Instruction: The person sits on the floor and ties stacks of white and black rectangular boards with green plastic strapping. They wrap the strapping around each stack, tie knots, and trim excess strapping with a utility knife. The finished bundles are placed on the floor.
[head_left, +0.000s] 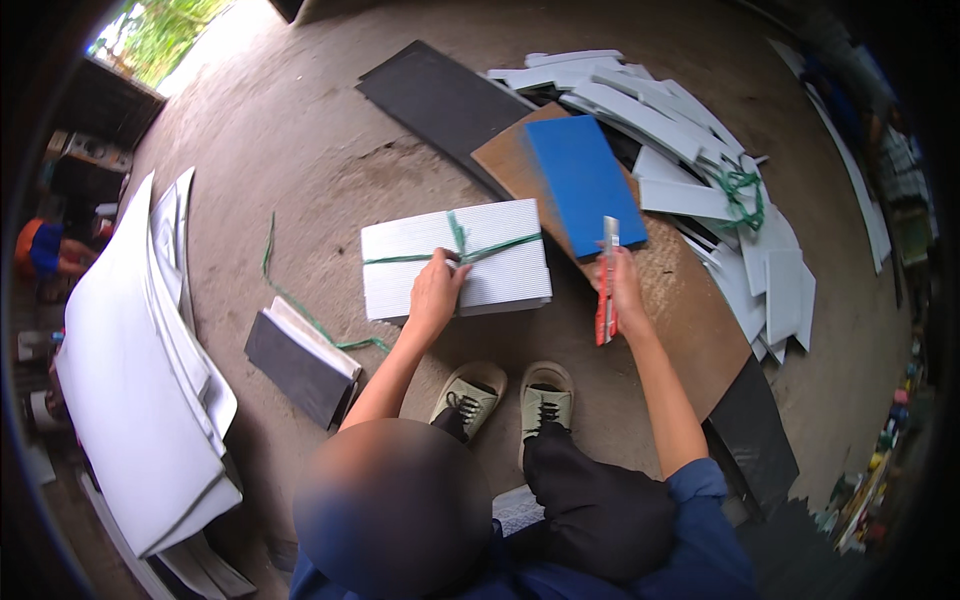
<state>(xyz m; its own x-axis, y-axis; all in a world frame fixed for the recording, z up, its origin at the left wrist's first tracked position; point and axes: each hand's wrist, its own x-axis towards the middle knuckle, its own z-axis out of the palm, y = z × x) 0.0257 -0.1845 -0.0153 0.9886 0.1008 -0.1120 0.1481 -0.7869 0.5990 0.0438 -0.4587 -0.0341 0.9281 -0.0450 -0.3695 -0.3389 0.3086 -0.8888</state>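
A bundle of white ribbed sheets (400, 228) is in front of my feet, tied crosswise with green string (510, 245). My left hand (435, 290) rests on the near side of the bundle, its fingers closed on the string by the knot. In my right hand (626, 290) is a red utility knife (605, 310) with its metal end pointing up and away from me. The knife is held just right of the bundle, over the brown board (665, 280). A blue rectangular board (585, 175) lies on that brown board, beyond the knife.
Large white sheets (130, 400) are stacked at the left. A small dark bundle (300, 365) with loose green string lies nearer. White strips (660, 110) are heaped at the right with tangled green string (742, 198). A dark panel (440, 100) lies beyond; another person (50, 250) is at far left.
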